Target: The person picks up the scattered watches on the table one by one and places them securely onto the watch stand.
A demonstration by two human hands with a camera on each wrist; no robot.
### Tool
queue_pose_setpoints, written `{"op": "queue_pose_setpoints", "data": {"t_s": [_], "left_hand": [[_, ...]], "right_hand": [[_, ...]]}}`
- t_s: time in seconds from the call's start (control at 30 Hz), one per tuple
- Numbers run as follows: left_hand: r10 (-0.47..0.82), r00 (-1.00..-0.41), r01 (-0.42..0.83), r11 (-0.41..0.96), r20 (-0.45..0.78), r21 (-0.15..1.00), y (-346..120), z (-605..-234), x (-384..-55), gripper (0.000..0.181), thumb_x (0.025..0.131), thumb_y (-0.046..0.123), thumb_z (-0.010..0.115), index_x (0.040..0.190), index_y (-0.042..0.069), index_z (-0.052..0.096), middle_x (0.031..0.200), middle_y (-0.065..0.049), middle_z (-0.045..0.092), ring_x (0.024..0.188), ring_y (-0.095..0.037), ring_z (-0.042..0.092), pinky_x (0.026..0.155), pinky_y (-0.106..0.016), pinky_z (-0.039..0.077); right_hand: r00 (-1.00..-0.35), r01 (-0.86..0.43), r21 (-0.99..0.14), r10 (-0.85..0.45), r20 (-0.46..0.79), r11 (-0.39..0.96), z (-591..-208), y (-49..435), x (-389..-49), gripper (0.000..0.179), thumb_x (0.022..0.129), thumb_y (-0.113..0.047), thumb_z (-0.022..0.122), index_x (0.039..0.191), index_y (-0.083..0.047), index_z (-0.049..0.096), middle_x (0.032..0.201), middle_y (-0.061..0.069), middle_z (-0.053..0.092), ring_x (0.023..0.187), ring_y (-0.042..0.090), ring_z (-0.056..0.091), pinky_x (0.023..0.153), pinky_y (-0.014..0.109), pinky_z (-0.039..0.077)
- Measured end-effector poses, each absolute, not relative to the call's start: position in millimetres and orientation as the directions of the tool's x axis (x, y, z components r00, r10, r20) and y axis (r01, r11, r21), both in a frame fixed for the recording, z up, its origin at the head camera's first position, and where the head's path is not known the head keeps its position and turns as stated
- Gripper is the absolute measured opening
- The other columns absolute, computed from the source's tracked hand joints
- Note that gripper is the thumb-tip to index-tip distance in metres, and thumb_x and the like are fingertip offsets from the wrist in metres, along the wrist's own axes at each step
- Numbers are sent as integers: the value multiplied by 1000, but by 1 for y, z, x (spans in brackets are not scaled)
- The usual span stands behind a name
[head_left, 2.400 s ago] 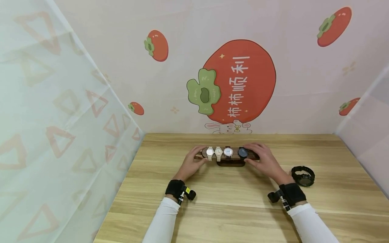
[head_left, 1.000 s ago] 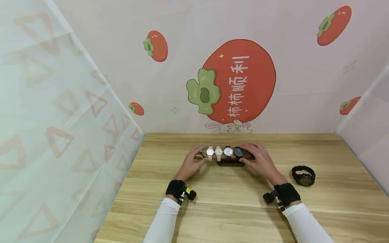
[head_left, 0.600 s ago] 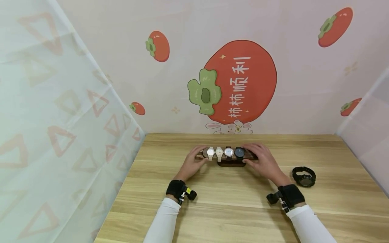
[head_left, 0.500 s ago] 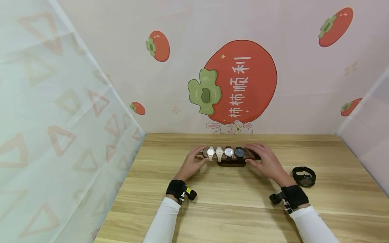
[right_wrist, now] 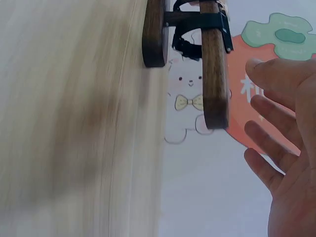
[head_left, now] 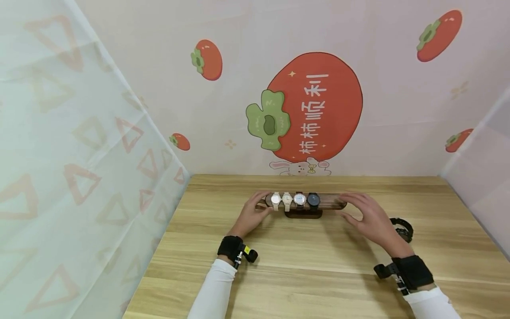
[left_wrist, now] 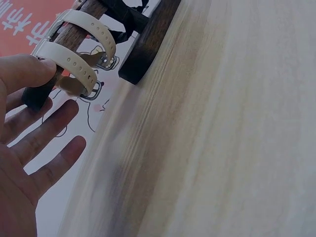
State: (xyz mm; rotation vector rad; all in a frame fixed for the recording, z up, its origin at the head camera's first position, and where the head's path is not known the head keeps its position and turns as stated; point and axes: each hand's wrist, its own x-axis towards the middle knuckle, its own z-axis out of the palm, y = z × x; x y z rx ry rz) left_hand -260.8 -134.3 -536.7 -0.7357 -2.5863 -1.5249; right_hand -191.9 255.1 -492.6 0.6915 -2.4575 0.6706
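Note:
A dark wooden watch stand (head_left: 331, 201) bears several wristwatches along the left and middle of its bar. From left to right come a white watch (head_left: 276, 199), a cream watch (head_left: 287, 200), a white-dialled watch on a dark strap (head_left: 299, 199) and a black watch (head_left: 313, 200). My left hand (head_left: 252, 214) holds the bar's left end, its thumb in front beside a pale strap (left_wrist: 81, 74). Just off the bar's right end, my right hand (head_left: 370, 219) has spread, relaxed fingers; a gap separates it from the bar in the right wrist view.
Another black watch (head_left: 405, 231) lies on the wooden table (head_left: 303, 274) to the right, partly hidden behind my right hand and wrist. A printed wall (head_left: 223, 115) rises along the table's back edge, with side sheets left and right.
Earlier the right hand slid the black watch left along the bar, beside the white-dialled one. It has since let go and moved right, past the bar's end. The left hand has stayed put.

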Motion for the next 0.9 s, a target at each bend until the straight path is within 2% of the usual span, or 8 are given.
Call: {"op": "queue_pose_setpoints", "data": {"t_s": [0.4,0.53,0.63,0.7,0.87,0.9], "left_hand": [[356,-891,418,404,281,814,-135,-538,-263,58,102,13,74,156,12,54,155,-8,54,133,-29,60,103,-39,62],[364,-887,423,397,283,815,-134,-540,-263,58,102,14,74,157,11,53,155,-9,54,134,-29,59,103,-40,62],[366,-885,428,390,290,815,-133,-540,-263,58,102,15,74,156,10,53,154,-9,55,134,-30,60,102,-40,62],[364,-884,430,388,293,815,-133,-541,-263,58,102,15,74,156,10,53,154,-9,55,133,-30,60,102,-40,62],[364,-885,426,385,290,819,-133,-540,-263,58,102,15,74,156,10,54,154,-9,55,133,-31,60,102,-40,62],[363,-886,424,384,288,820,-133,-540,-263,58,102,15,74,156,10,54,154,-9,55,134,-31,59,102,-40,62]], "right_hand": [[-737,-555,-253,-326,592,793,-502,295,-158,63,71,5,91,130,-5,71,129,14,71,118,35,61,91,49,48],[-757,-531,-270,-307,576,803,-511,311,-147,66,68,7,92,130,-6,72,129,14,71,118,35,60,93,49,46],[-784,-504,-296,-286,550,812,-519,322,-140,63,70,7,92,128,-4,72,130,16,70,118,36,59,94,49,45],[-807,-473,-306,-266,528,826,-523,328,-135,61,72,5,91,128,-4,72,130,16,69,118,36,58,97,42,45],[-843,-415,-315,-230,487,854,-528,341,-126,61,73,4,91,130,-2,70,129,21,68,115,41,59,95,49,50],[-849,-406,-315,-226,478,858,-528,343,-125,61,74,2,91,130,-2,69,128,23,68,114,42,59,92,55,51]]}}
